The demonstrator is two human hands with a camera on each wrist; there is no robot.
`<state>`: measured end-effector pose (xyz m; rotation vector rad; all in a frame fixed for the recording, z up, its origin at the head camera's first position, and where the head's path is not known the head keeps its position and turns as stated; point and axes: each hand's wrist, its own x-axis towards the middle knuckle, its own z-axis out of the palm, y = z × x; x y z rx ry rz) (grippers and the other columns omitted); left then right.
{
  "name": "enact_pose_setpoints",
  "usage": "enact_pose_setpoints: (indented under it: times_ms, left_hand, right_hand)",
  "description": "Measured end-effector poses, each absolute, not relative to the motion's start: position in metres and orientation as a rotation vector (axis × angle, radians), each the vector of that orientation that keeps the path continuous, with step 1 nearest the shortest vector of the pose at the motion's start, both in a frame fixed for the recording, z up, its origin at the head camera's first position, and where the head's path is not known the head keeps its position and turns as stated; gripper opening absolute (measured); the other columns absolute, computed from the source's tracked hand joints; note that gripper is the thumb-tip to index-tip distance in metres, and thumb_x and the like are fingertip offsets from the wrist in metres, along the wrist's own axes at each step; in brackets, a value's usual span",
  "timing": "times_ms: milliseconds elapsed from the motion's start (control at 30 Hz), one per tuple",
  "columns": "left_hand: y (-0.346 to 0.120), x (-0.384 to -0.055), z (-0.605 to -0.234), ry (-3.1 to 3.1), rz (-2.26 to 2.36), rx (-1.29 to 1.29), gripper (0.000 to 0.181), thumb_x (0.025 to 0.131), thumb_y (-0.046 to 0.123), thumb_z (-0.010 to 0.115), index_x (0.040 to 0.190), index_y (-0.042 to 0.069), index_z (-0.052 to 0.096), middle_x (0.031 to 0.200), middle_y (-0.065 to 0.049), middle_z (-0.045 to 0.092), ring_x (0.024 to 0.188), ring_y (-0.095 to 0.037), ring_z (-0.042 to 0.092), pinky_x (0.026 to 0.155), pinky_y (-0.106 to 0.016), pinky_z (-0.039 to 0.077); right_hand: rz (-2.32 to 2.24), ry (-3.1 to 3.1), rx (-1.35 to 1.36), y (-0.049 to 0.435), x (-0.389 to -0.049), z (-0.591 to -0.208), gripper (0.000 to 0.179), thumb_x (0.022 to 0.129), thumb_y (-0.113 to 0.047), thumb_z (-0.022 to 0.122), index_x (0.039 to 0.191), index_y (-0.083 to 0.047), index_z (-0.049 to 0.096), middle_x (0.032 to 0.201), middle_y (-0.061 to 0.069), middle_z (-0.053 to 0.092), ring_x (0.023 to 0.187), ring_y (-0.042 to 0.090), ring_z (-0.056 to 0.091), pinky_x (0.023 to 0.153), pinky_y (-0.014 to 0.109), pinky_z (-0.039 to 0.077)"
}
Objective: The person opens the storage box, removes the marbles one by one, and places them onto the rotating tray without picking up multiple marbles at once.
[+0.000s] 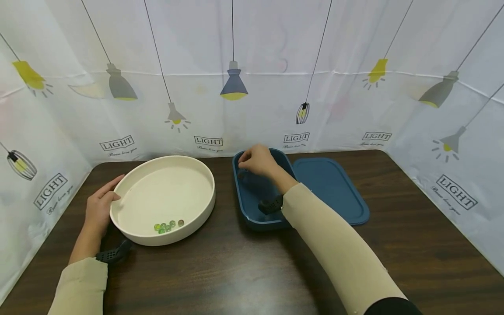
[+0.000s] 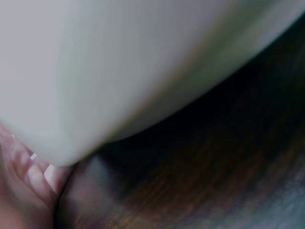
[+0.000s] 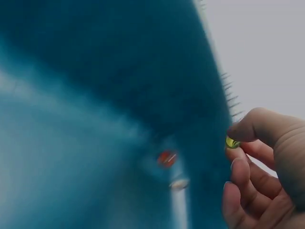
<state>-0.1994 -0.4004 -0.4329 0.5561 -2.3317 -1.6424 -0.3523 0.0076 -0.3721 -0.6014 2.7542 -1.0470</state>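
Observation:
A round cream tray (image 1: pixel 165 188) stands at the left, with several green and yellowish marbles (image 1: pixel 168 226) and a brown one (image 1: pixel 180 223) near its front wall. My left hand (image 1: pixel 98 208) grips the tray's left side, thumb at the rim and fingers along the outside. At the far end of a dark blue rectangular box (image 1: pixel 256 214), my right hand (image 1: pixel 260 160) is over the opening. Between thumb and forefinger it pinches a yellow-green marble (image 3: pixel 232 142). Inside the box lie a red-orange marble (image 3: pixel 167 158) and a pale one (image 3: pixel 179 184), both blurred.
A flat blue lid (image 1: pixel 330 188) lies on the dark wood table (image 1: pixel 236 275), just right of the box. Behind the table hangs a white curtain (image 1: pixel 267 113) printed with lamps.

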Motion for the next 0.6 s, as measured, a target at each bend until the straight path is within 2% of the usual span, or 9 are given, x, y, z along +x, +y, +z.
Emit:
enact_pose_setpoints:
  times_ms: [167, 267, 367, 433, 600]
  left_hand:
    - [-0.402, -0.198, -0.431, -2.304, -1.681, 0.546, 0.059, 0.093, 0.006, 0.042, 0.149, 0.021, 0.052, 0.151, 0.010, 0.051, 0.106, 0.017, 0.054, 0.080, 0.000, 0.043]
    - [-0.403, -0.198, -0.432, -2.285, -1.722, 0.539, 0.058, 0.093, 0.006, 0.042, 0.149, 0.021, 0.052, 0.151, 0.010, 0.051, 0.107, 0.016, 0.054, 0.080, 0.000, 0.043]
    - [-0.403, -0.198, -0.433, -2.260, -1.753, 0.540, 0.058, 0.093, 0.005, 0.042, 0.148, 0.021, 0.053, 0.150, 0.012, 0.052, 0.106, 0.016, 0.054, 0.080, 0.000, 0.044]
    - [-0.402, -0.198, -0.433, -2.250, -1.764, 0.542, 0.059, 0.092, 0.005, 0.043, 0.147, 0.022, 0.054, 0.150, 0.011, 0.053, 0.105, 0.016, 0.055, 0.080, -0.001, 0.044]
    - [-0.400, -0.199, -0.433, -2.276, -1.719, 0.540, 0.059, 0.092, 0.005, 0.043, 0.148, 0.021, 0.054, 0.152, 0.008, 0.052, 0.104, 0.015, 0.055, 0.080, -0.001, 0.045]
  right_hand:
    - [-1.293, 2.653, -0.602, -0.004, -0.336, -0.350, 0.018, 0.092, -0.019, 0.069, 0.104, -0.010, 0.079, 0.099, 0.009, 0.075, 0.075, 0.023, 0.066, 0.063, 0.027, 0.052]
    - [-1.347, 2.618, -0.583, -0.014, -0.326, -0.342, 0.022, 0.095, -0.019, 0.067, 0.112, -0.011, 0.078, 0.104, 0.011, 0.074, 0.076, 0.021, 0.065, 0.065, 0.030, 0.056]
    - [-1.357, 2.582, -0.593, -0.023, -0.316, -0.336, 0.026, 0.098, -0.022, 0.065, 0.118, -0.010, 0.076, 0.105, 0.012, 0.072, 0.082, 0.027, 0.068, 0.072, 0.037, 0.060]
    - [-1.384, 2.558, -0.619, -0.028, -0.310, -0.335, 0.026, 0.098, -0.024, 0.065, 0.116, -0.008, 0.076, 0.100, 0.013, 0.071, 0.084, 0.032, 0.068, 0.075, 0.043, 0.061]
    - [-1.500, 2.519, -0.674, -0.041, -0.286, -0.340, 0.021, 0.096, -0.027, 0.069, 0.107, -0.011, 0.077, 0.091, 0.008, 0.074, 0.084, 0.036, 0.069, 0.064, 0.037, 0.059]
